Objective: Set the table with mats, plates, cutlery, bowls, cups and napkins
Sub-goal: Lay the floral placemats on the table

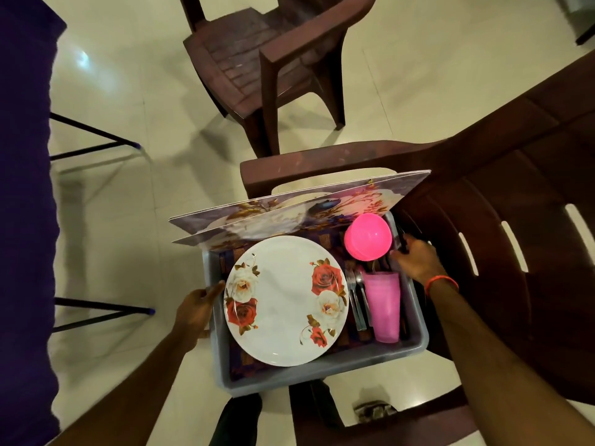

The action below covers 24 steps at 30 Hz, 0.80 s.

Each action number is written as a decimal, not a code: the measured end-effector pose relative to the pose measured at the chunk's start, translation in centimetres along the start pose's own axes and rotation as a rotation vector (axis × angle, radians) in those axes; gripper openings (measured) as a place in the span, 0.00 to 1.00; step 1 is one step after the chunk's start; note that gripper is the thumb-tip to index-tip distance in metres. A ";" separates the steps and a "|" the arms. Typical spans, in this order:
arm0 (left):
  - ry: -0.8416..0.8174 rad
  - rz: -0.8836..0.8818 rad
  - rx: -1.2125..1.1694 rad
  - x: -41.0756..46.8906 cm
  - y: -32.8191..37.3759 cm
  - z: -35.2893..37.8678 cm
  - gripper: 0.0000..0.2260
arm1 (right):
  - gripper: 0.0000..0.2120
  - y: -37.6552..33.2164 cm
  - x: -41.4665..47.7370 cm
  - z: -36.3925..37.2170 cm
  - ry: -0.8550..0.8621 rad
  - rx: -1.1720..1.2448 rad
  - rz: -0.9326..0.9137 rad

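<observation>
Mats point(289, 217), two, and one plate point(286, 300) sit in tub point(322, 371) clamped by left grip point(193, 312), right grip point(418, 259).

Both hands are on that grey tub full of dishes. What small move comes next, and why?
Probably lift the tub clear of the chair, keeping it level, and swing it left. The left hand and right hand grip its opposite sides, and the plate, bowl, cups and mats sit loose inside. What looks like the purple-covered table stands left.

Glossy floral plate point(286, 300), translucent pink plastic cups point(384, 305), seemingly metal cutlery point(357, 297), matt grey plastic tub point(322, 375).
</observation>
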<state>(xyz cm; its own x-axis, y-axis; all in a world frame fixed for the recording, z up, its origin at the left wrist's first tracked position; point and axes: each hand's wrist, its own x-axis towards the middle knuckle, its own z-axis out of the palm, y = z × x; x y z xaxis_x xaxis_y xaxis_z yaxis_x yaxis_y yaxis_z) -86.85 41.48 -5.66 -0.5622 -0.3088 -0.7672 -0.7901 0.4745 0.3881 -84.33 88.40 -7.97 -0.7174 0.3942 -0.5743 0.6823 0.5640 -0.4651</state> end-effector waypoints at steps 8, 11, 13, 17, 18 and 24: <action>0.163 0.395 -0.052 0.9 4.3 -1.8 0.45 | 0.30 -5.8 1.7 -5.2 0.212 0.309 -0.099; 0.081 0.631 -0.108 1.3 7.2 -2.9 0.31 | 0.25 -7.6 2.5 -5.9 0.200 0.381 -0.129; 0.032 0.691 -0.092 1.4 8.9 -3.4 0.25 | 0.23 -8.3 3.1 -5.8 0.153 0.368 -0.151; 0.008 0.663 -0.093 2.3 10.4 -3.2 0.19 | 0.18 -8.3 4.0 -5.0 0.158 0.429 -0.156; 0.014 0.654 -0.114 2.3 10.6 -3.0 0.16 | 0.15 -8.2 4.0 -4.9 0.192 0.417 -0.148; 0.066 0.656 -0.143 1.3 10.8 -3.3 0.11 | 0.12 -8.6 1.2 -4.8 0.379 0.361 -0.201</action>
<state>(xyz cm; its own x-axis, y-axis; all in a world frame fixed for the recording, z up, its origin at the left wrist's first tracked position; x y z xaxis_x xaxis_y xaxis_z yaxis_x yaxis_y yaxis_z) -96.91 43.50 -0.75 -0.9468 -0.0464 -0.3184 -0.3022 0.4685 0.8302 -91.73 87.55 -1.46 -0.7930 0.5757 -0.1993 0.4844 0.3973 -0.7795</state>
